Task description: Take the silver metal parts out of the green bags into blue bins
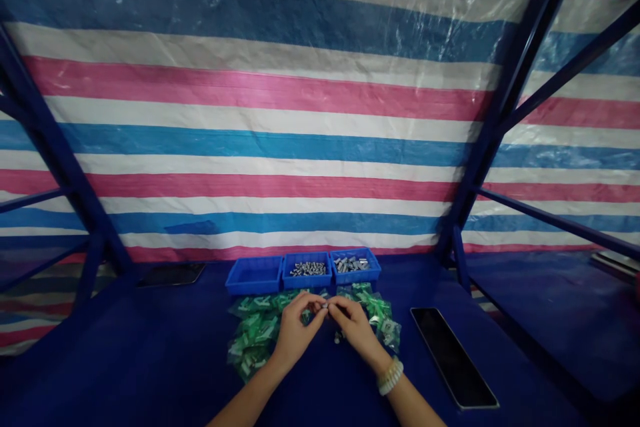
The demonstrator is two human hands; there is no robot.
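My left hand [299, 323] and my right hand [354, 321] meet at the fingertips over the blue table. Between them is a small metal part [325, 305], too small to name, pinched by the fingers of both. Green-printed clear plastic bags [255, 330] lie in a pile to the left of my hands. More such bags [376, 310] lie on the right, close behind my right hand. Just below my right fingers a tiny metal piece [337, 339] rests on the table. A pale beaded bracelet [391, 376] circles my right wrist.
Behind the bags stand three blue trays: an empty one [255, 275], one with small metal pieces [307, 269] and one with larger metal pieces [351, 265]. A dark tablet [453, 357] lies at right, a phone [171, 275] at far left. Blue frame posts [493, 133] flank the striped sheet.
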